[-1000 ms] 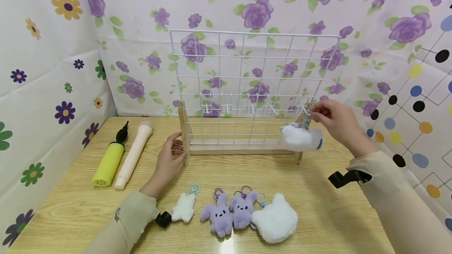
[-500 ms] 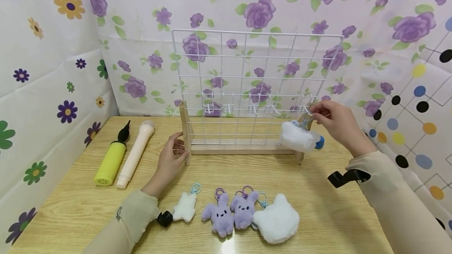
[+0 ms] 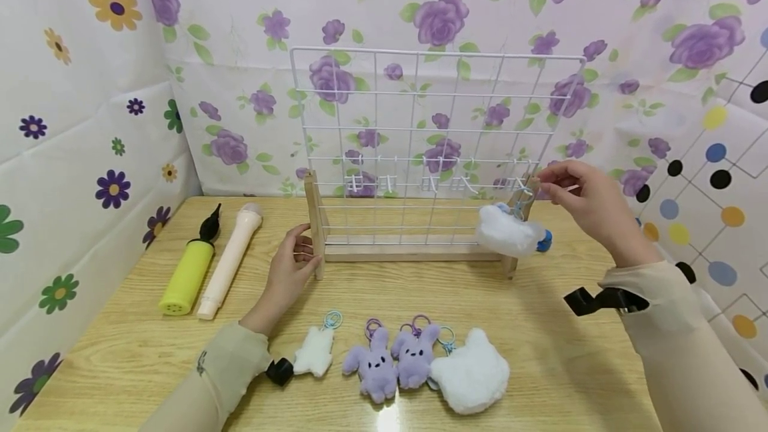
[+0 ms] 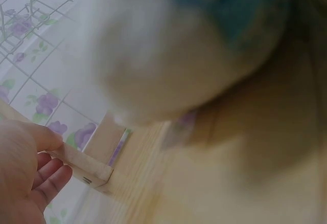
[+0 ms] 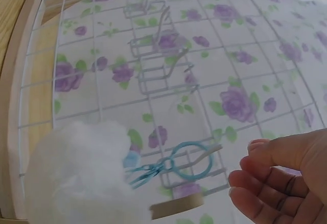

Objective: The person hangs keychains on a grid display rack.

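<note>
Desk: What filled the foreground?

Photographer: Four plush keychains lay at the bottom centre of the frame: a small white plush [image 3: 313, 352], two lilac rabbits [image 3: 375, 369] and a large white plush [image 3: 471, 373]. A person's sleeved forearms reached in from the lower left and lower right.

Desk: And the left hand?

Photographer: The left hand [image 3: 287, 275], left of centre, gripped the wooden upright [image 3: 313, 215] at the rack's left end, thumb toward the camera and fingers curled at its outer side. A yellow pump [image 3: 186, 279] and a pale tube [image 3: 231, 262] lay farther left.

Desk: The right?

Photographer: The right hand [image 3: 591, 202], right of centre, was bent toward the rack, thumb and forefinger close together, the other fingers loosely curled. It held nothing; the right wrist view showed its fingertips just apart from the blue ring [image 5: 210, 161].

Desk: Where was that keychain?

Photographer: The cloud-white plush [image 3: 509, 231] hung at the rack's lower right, its ring looped over a hook [image 5: 216, 150]. Behind the white wire grid [image 3: 444, 53], a purple-rose cloth [image 3: 246, 65] covered the background.
</note>
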Demonstrator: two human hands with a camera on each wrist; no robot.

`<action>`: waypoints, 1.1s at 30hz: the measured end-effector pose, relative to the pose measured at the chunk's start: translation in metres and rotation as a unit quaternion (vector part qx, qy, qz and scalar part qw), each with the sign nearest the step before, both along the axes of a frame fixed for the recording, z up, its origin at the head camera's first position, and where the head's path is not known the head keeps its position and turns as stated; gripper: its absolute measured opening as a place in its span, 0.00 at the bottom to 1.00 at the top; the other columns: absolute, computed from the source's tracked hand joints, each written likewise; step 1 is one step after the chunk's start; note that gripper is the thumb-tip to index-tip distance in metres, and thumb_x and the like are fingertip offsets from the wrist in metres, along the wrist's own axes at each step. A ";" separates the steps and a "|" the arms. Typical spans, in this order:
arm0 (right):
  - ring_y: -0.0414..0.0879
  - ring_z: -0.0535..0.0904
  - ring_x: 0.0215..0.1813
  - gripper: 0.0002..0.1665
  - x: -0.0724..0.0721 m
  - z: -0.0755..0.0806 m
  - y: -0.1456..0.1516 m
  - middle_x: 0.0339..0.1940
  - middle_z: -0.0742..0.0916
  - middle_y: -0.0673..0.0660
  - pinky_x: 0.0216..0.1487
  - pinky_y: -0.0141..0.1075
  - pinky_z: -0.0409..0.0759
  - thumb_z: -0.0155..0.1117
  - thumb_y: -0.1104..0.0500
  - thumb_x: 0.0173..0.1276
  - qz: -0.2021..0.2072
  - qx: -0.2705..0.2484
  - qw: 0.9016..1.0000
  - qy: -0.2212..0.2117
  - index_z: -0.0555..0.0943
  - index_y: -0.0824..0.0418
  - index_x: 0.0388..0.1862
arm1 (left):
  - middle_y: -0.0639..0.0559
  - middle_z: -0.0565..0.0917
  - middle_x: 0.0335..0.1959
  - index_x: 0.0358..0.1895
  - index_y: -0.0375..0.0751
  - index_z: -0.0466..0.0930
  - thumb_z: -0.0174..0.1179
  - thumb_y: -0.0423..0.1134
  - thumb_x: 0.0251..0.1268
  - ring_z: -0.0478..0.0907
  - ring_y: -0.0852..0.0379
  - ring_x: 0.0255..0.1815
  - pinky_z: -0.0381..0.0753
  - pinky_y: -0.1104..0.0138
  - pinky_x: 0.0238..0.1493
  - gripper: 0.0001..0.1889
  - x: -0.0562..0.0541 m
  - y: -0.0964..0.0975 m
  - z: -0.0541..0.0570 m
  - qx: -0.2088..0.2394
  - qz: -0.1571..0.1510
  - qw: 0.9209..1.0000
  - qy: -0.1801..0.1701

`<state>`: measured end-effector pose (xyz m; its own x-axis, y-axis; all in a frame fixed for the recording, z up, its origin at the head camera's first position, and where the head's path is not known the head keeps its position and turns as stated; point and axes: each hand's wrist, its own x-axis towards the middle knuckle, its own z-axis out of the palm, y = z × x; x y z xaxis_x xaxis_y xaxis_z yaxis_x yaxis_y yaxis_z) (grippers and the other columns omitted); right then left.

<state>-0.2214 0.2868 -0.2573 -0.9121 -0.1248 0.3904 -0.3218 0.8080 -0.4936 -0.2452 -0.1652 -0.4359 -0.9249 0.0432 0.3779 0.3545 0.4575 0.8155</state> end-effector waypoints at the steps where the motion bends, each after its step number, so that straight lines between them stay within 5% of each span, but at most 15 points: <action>1: 0.24 0.74 0.30 0.13 0.002 0.002 0.000 0.44 0.85 0.64 0.30 0.19 0.74 0.57 0.57 0.72 0.000 -0.003 1.000 0.006 0.80 0.63 0.50 | 0.35 0.77 0.49 0.67 0.34 0.61 0.62 0.24 0.58 0.77 0.45 0.46 0.84 0.63 0.46 0.33 0.000 0.000 0.000 -0.002 0.001 1.000 0.001; 10: 0.21 0.74 0.30 0.12 0.023 0.009 -0.011 0.42 0.85 0.60 0.32 0.13 0.72 0.61 0.56 0.70 -0.002 -0.009 0.998 0.059 0.82 0.61 0.47 | 0.36 0.77 0.44 0.65 0.33 0.64 0.63 0.22 0.55 0.76 0.50 0.40 0.81 0.75 0.39 0.32 0.000 0.001 -0.004 0.008 -0.006 0.998 0.065; 22: 0.22 0.75 0.35 0.09 0.048 -0.014 -0.027 0.37 0.86 0.54 0.35 0.15 0.76 0.66 0.69 0.62 0.093 0.001 0.986 0.141 0.83 0.63 0.42 | 0.35 0.76 0.48 0.67 0.34 0.62 0.63 0.23 0.58 0.77 0.45 0.45 0.83 0.68 0.45 0.33 -0.002 -0.001 -0.002 0.001 0.003 1.000 0.005; 33: 0.27 0.77 0.36 0.16 0.064 -0.052 -0.044 0.36 0.86 0.51 0.36 0.18 0.78 0.69 0.73 0.55 0.140 -0.015 0.982 0.122 0.83 0.59 0.41 | 0.36 0.77 0.49 0.67 0.35 0.62 0.63 0.24 0.58 0.77 0.45 0.46 0.83 0.63 0.46 0.33 0.000 0.000 0.000 0.001 0.003 1.000 -0.004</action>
